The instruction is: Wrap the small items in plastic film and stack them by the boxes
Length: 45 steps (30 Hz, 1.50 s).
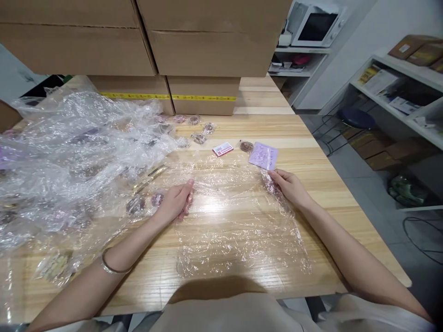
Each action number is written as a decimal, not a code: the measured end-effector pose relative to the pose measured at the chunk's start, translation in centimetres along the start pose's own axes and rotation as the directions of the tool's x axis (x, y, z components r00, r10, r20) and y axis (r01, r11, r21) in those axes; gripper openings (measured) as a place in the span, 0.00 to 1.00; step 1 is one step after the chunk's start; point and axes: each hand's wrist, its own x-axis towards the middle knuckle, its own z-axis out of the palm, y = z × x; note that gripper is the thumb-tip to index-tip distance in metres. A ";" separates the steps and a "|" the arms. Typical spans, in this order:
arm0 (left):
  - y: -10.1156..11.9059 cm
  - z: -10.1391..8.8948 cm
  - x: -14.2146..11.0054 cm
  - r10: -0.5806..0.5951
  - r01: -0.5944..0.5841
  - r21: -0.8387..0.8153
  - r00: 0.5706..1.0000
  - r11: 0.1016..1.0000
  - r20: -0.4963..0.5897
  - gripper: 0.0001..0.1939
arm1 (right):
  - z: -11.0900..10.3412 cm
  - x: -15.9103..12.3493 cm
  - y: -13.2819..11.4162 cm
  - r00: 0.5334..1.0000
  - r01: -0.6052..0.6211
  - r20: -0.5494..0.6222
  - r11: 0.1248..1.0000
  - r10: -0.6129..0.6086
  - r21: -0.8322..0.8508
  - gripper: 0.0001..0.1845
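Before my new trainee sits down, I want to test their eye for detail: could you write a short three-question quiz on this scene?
1. True or false: a bangle circles the left forearm.
2. Which of these is nearest the right hand? A: the microwave; B: the purple packet; C: the blue stool.
3. Fill in the missing word: between the left hand and the right lies a spread of clear ____.

Key: 1. True. 2. B. 3. plastic.
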 end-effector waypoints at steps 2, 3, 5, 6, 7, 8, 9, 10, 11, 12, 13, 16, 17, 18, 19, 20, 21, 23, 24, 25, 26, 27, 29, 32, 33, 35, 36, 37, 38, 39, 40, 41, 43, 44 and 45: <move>0.1 0.0 0.0 -0.003 0.004 0.022 1.000 1.000 -0.028 0.30 | 0.0 0.0 -0.1 0.999 0.035 -0.038 0.999 -0.037 -0.033 0.26; 0.1 0.0 -0.1 -0.001 0.003 0.037 0.999 0.999 -0.044 0.30 | -0.1 0.0 -0.1 0.996 0.060 -0.062 0.997 -0.064 -0.057 0.26; 0.2 0.0 -0.1 0.023 -0.017 0.072 0.997 0.997 -0.078 0.31 | -0.3 0.1 0.0 0.991 0.095 -0.085 0.990 -0.104 -0.100 0.27; 0.2 0.0 -0.1 0.038 -0.031 0.083 0.995 0.996 -0.094 0.31 | -0.4 0.2 0.1 0.990 0.101 -0.083 0.989 -0.110 -0.107 0.26; 0.2 0.1 -0.1 0.049 -0.040 0.086 0.993 0.995 -0.107 0.31 | -0.5 0.2 0.3 0.991 0.104 -0.078 0.989 -0.112 -0.104 0.26; 0.2 0.1 -0.1 0.054 -0.045 0.082 0.992 0.996 -0.110 0.31 | -0.6 0.3 0.4 0.991 0.106 -0.073 0.990 -0.113 -0.097 0.25; 0.2 0.2 -0.1 0.056 -0.048 0.078 0.992 0.996 -0.113 0.31 | -0.7 0.4 0.6 0.991 0.109 -0.072 0.990 -0.116 -0.094 0.25; 0.2 0.2 -0.1 0.057 -0.048 0.074 0.992 0.996 -0.114 0.31 | -0.8 0.5 0.8 0.990 0.115 -0.075 0.989 -0.122 -0.094 0.25; 0.2 0.3 -0.2 0.057 -0.049 0.072 0.992 0.996 -0.115 0.31 | -0.9 0.6 0.9 0.988 0.124 -0.084 0.988 -0.132 -0.097 0.25; 0.2 0.3 -0.2 0.059 -0.050 0.072 0.991 0.996 -0.120 0.31 | -0.9 0.7 1.1 0.986 0.130 -0.093 0.986 -0.140 -0.100 0.25; 0.2 0.4 -0.2 0.062 -0.052 0.076 0.990 0.996 -0.128 0.31 | -1.0 0.7 1.2 0.985 0.131 -0.103 0.986 -0.141 -0.099 0.25; 0.2 0.4 -0.3 0.063 -0.050 0.090 0.987 0.995 -0.149 0.30 | -1.0 0.8 1.3 0.982 0.123 -0.136 0.990 -0.131 -0.064 0.25; 0.1 0.4 -0.3 0.064 -0.050 0.092 0.986 0.994 -0.154 0.30 | -1.0 0.8 1.3 0.981 0.120 -0.149 0.992 -0.125 -0.045 0.25; 0.0 0.4 -0.3 0.068 -0.053 0.095 0.985 0.994 -0.158 0.30 | -1.0 0.8 1.3 0.981 0.112 -0.155 0.993 -0.114 -0.023 0.25; -0.1 0.4 -0.3 0.077 -0.062 0.098 0.984 0.993 -0.160 0.30 | -1.0 0.7 1.2 0.985 0.096 -0.148 0.995 -0.094 0.004 0.25; -0.3 0.4 -0.3 0.089 -0.074 0.100 0.983 0.992 -0.161 0.30 | -1.0 0.7 1.2 0.990 0.070 -0.128 0.997 -0.065 0.035 0.24; -0.4 0.4 -0.3 0.102 -0.086 0.101 0.982 0.991 -0.158 0.30 | -1.0 0.6 1.0 0.995 0.038 -0.098 0.997 -0.031 0.066 0.24; -0.8 0.3 -0.3 0.119 -0.109 0.085 0.985 0.990 -0.124 0.28 | -1.0 0.5 0.8 0.999 -0.024 -0.030 0.993 0.028 0.115 0.25; -1.0 0.3 -0.3 0.128 -0.122 0.065 0.988 0.990 -0.089 0.27 | -0.9 0.4 0.6 0.999 -0.050 -0.005 0.990 0.051 0.134 0.26; -1.1 0.3 -0.2 0.137 -0.136 0.033 0.990 0.990 -0.044 0.24 | -0.8 0.4 0.4 0.998 -0.069 0.002 0.987 0.070 0.146 0.27; -1.2 0.2 -0.1 0.149 -0.149 -0.012 0.989 0.989 0.004 0.21 | -0.6 0.3 0.3 0.997 -0.083 0.003 0.986 0.083 0.148 0.26; -1.3 0.2 0.0 0.161 -0.157 -0.064 0.986 0.985 0.046 0.17 | -0.4 0.1 0.1 0.996 -0.089 0.002 0.986 0.090 0.139 0.25; -1.2 0.2 0.1 0.164 -0.151 -0.169 0.984 0.974 0.069 0.17 | 0.1 -0.2 -0.2 0.997 -0.077 -0.005 0.992 0.078 0.096 0.23; -0.8 0.3 0.3 0.093 -0.093 -0.204 0.996 0.975 -0.011 0.20 | 0.6 -0.9 -0.6 0.999 -0.035 0.014 0.999 0.035 -0.018 0.23; -0.6 0.4 0.3 0.068 -0.077 -0.191 0.996 0.979 -0.052 0.24 | 0.6 -1.0 -0.7 1.000 -0.021 0.004 0.998 0.021 -0.062 0.23; -0.3 0.6 0.3 0.036 -0.057 -0.174 0.991 0.983 -0.125 0.28 | 0.2 -1.0 -0.9 0.997 0.033 -0.057 0.985 -0.043 -0.170 0.25; -0.2 0.7 0.4 0.031 -0.057 -0.181 0.989 0.982 -0.146 0.28 | -0.2 -0.6 -0.9 0.990 0.074 -0.100 0.968 -0.101 -0.242 0.28; -0.2 0.7 0.5 0.031 -0.062 -0.197 0.987 0.978 -0.157 0.28 | -0.7 -0.1 -1.0 0.975 0.117 -0.138 0.935 -0.171 -0.334 0.29; -0.2 0.7 0.6 0.031 -0.063 -0.212 0.988 0.975 -0.153 0.28 | -1.3 0.7 -1.0 0.957 0.153 -0.158 0.883 -0.245 -0.444 0.28; -0.3 0.7 0.7 0.030 -0.062 -0.224 0.990 0.973 -0.140 0.28 | -1.9 1.8 -0.9 0.940 0.182 -0.145 0.811 -0.310 -0.555 0.27; -0.3 0.6 0.9 0.028 -0.056 -0.233 0.992 0.971 -0.124 0.27 | -2.5 3.1 -0.8 0.929 0.203 -0.107 0.729 -0.354 -0.654 0.26; -0.4 0.5 1.0 0.020 -0.046 -0.240 0.994 0.970 -0.109 0.27 | -3.1 4.4 -0.7 0.928 0.225 -0.044 0.650 -0.370 -0.726 0.30; -0.5 0.2 1.2 0.000 -0.019 -0.251 0.997 0.968 -0.073 0.26 | -3.8 7.1 -0.4 0.939 0.294 0.120 0.570 -0.323 -0.767 0.44; -0.5 0.0 1.3 -0.004 -0.010 -0.260 0.999 0.966 -0.054 0.25 | -4.0 8.3 -0.4 0.940 0.326 0.195 0.564 -0.280 -0.759 0.49; -0.5 -0.1 1.4 -0.002 -0.008 -0.266 0.999 0.964 -0.037 0.25 | -4.0 9.1 -0.5 0.937 0.347 0.250 0.566 -0.244 -0.748 0.51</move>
